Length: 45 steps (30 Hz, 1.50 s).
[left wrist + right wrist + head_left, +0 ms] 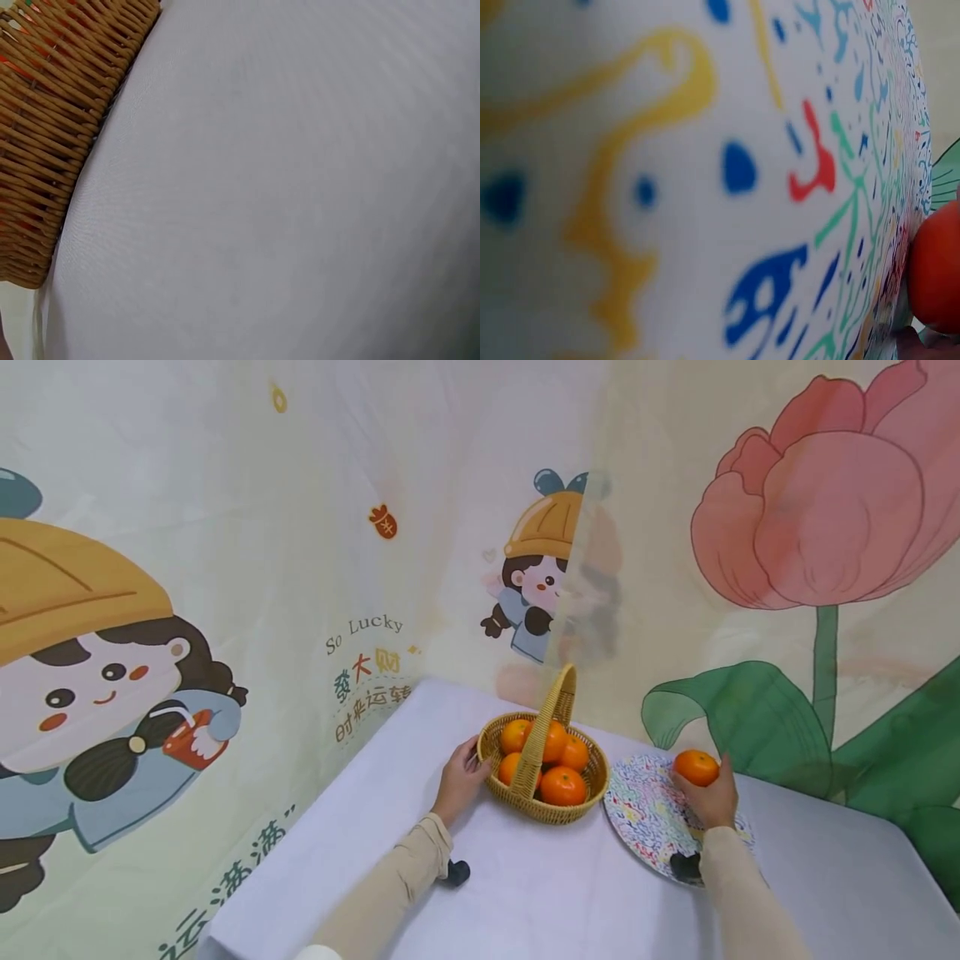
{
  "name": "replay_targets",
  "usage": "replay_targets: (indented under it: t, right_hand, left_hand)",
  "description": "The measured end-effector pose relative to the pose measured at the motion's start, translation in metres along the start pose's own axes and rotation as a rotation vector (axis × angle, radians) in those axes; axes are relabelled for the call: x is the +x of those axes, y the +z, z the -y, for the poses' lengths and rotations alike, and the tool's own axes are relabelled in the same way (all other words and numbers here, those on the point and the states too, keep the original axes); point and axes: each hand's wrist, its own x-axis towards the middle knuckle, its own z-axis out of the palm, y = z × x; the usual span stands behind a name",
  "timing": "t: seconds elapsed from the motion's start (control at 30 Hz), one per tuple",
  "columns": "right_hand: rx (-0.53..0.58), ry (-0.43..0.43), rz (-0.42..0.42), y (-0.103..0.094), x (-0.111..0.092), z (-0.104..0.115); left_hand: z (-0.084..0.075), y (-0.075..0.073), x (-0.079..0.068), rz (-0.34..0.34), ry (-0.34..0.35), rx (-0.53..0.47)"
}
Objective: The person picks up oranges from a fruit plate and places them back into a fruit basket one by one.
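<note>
A wicker basket (558,814) with a tall arched handle holds several oranges (562,786) in the head view. At its left side, my left hand (461,779) grips the rim with bent fingers. The left wrist view shows the basket's woven side (56,112), with the fingers mostly out of frame. My right hand (711,795) holds one orange (696,767) between thumb and fingers over the far part of a round plate (637,814) with a colourful pattern. In the right wrist view that orange (937,266) is close to the plate surface; contact is unclear.
A white cloth covers the table (555,893). Printed curtains (465,527) hang along its left and back edges. A small black object (456,872) is at the left wrist, and another dark object (685,866) is beside the right wrist, over the plate.
</note>
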Motion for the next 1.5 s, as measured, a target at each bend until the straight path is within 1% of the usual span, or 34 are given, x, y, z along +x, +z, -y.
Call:
replay_targets:
  t: [0.07, 0.23, 0.4, 0.5, 0.7, 0.8, 0.9, 1.07, 1.2, 1.37, 1.43, 1.5]
  right_hand:
    - [0.004, 0.001, -0.014, 0.001, -0.002, -0.001]
    - [0.033, -0.016, -0.032, 0.003, -0.005, 0.003]
    - [0.059, -0.096, -0.048, 0.001, -0.005, 0.011]
    - [0.077, -0.118, -0.035, -0.001, -0.008, 0.018]
    - [0.113, -0.138, 0.005, -0.004, -0.020, 0.031]
    - [0.121, -0.159, 0.034, -0.005, -0.026, 0.039]
    - [0.113, -0.196, 0.067, -0.007, -0.031, 0.050]
    - [0.082, -0.259, 0.151, -0.005, -0.041, 0.067]
    - [0.067, -0.304, 0.221, 0.002, -0.050, 0.077]
    - [0.068, -0.331, 0.291, 0.016, -0.060, 0.087]
    - [0.069, -0.335, 0.319, 0.021, -0.063, 0.092]
    - [0.069, -0.351, 0.338, 0.026, -0.066, 0.097]
  left_hand:
    - [-0.001, 0.001, -0.002, 0.004, 0.010, -0.003]
    - [-0.004, 0.001, 0.000, 0.002, 0.030, 0.009]
    - [-0.003, 0.000, 0.004, 0.007, 0.045, 0.000]
    - [-0.003, -0.001, 0.005, 0.008, 0.042, 0.000]
    - [-0.002, 0.000, 0.003, -0.001, 0.010, 0.012]
    - [-0.002, 0.001, 0.002, -0.002, 0.007, 0.011]
    - [-0.001, 0.001, 0.003, -0.005, 0.003, 0.014]
    - [0.000, 0.000, 0.003, -0.004, -0.008, -0.004]
    - [0.001, -0.001, 0.003, 0.010, -0.016, -0.027]
    - [0.000, -0.001, 0.001, 0.034, -0.030, -0.016]
    - [-0.005, -0.002, -0.001, 0.043, -0.040, -0.023]
    - [-0.013, -0.003, -0.005, 0.051, -0.043, -0.032]
